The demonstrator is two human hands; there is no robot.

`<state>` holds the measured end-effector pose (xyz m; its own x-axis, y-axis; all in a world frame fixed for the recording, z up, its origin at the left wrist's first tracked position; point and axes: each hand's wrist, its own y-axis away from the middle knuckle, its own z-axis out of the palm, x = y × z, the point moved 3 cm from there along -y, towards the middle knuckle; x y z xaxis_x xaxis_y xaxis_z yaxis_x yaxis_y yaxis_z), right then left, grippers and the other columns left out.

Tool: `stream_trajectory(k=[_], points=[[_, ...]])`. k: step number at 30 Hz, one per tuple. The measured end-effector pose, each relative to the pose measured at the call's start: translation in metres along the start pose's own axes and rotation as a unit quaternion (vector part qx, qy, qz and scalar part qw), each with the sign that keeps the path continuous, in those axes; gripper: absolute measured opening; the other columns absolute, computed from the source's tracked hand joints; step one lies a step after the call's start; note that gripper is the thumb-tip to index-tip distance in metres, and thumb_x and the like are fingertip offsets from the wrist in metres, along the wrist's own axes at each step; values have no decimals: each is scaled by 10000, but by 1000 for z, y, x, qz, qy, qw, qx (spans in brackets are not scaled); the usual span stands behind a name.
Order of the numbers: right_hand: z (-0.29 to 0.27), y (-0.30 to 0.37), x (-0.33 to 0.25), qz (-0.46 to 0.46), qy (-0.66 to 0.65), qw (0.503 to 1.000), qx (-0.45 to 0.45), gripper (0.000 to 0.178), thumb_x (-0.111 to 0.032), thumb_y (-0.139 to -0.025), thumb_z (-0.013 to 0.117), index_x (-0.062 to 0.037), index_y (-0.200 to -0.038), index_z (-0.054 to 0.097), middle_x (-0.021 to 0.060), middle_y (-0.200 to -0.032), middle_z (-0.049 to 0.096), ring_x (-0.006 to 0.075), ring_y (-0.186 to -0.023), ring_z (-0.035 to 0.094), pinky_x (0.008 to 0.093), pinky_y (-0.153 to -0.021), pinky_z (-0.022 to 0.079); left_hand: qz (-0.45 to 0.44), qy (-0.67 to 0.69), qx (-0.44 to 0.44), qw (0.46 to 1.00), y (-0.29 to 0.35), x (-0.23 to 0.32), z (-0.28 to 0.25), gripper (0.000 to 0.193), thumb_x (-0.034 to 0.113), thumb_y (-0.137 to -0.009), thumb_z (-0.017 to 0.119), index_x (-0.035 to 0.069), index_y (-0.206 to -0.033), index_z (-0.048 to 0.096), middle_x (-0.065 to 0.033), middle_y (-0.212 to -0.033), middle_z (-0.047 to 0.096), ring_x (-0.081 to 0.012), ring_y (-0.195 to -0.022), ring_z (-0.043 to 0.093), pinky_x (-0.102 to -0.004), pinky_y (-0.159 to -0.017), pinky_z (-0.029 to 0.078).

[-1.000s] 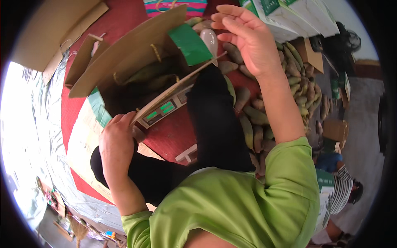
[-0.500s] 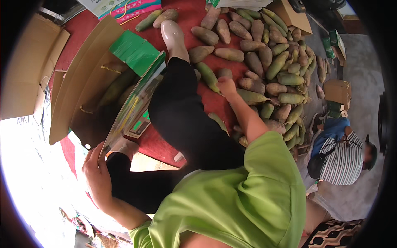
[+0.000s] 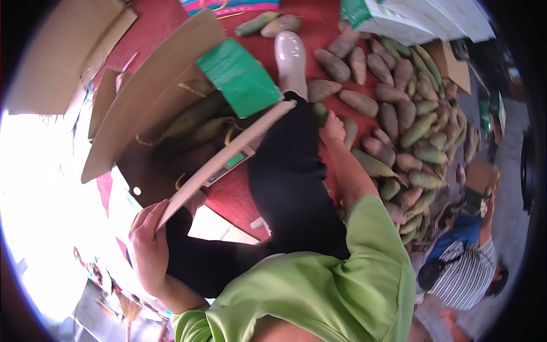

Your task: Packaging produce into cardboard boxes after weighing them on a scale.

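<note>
My left hand is closed on the near flap of an open cardboard box. Inside the box, in shadow, lie several long green radishes. My right hand, beyond my right knee, has its fingers closed on a green radish, partly hidden behind my black trouser leg. Beside that hand begins a large heap of green and reddish radishes on red carpet. Between the flap and my leg, a scale with a green-lit display shows in part.
A green box panel sticks up beside my beige boot. White cartons stand at the far right, another cardboard box at the far left. At right, a person in a striped shirt reaches toward a small carton.
My right hand has drawn the green radish nearer my leg. The view has shifted, and the flap under my left hand now shows edge-on. The person at right has raised an arm.
</note>
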<state>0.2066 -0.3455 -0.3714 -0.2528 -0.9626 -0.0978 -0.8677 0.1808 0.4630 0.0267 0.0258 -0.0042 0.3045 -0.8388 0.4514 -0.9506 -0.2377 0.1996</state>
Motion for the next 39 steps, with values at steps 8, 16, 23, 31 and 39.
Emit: stream_trajectory(k=[8, 16, 23, 31, 39], points=[[0, -8, 10, 17, 38, 999, -14, 673, -252, -701, 760, -117, -1262, 414, 130, -1204, 550, 338, -1146, 520, 443, -901, 490, -15, -30, -4, 999, -3, 0, -7, 373, -53, -690, 574, 34, -1042, 660, -108, -1013, 659, -298, -922, 621, -377, -815, 488], [-83, -3, 26, -174, -344, 917, 97, 865, -77, -652, 790, -7, -1378, 325, 175, -1238, 525, 288, -1164, 513, 369, -966, 417, -14, -38, 9, 999, 3, -6, -8, 294, 5, -759, 568, 35, -1036, 660, -93, -991, 656, -281, -917, 614, -377, -799, 484], [-279, 86, -60, -303, -521, 761, 239, 732, 42, -752, 718, -24, -1369, 331, 121, -1268, 494, 228, -1147, 513, 354, -972, 427, 15, -46, 25, 998, 4, -4, -5, 280, 2, -774, 539, 40, -1026, 655, -87, -952, 658, -275, -899, 614, -379, -798, 486], [-376, 161, -162, -476, -642, 594, 90, 451, -28, -853, 634, -44, -1260, 440, 130, -1159, 574, 236, -1014, 615, 427, -754, 577, 24, -20, 35, 999, 12, -9, -7, 266, 34, -795, 514, 19, -1015, 663, -146, -921, 647, -341, -865, 613, -415, -777, 486], [-313, 212, -263, -459, -527, 703, -133, 604, -201, -745, 780, -26, -1212, 440, 96, -1072, 590, 185, -868, 642, 293, -594, 570, 30, -17, 23, 999, 12, -9, -9, 247, 57, -818, 512, 13, -1009, 663, -158, -904, 639, -352, -853, 610, -418, -761, 487]])
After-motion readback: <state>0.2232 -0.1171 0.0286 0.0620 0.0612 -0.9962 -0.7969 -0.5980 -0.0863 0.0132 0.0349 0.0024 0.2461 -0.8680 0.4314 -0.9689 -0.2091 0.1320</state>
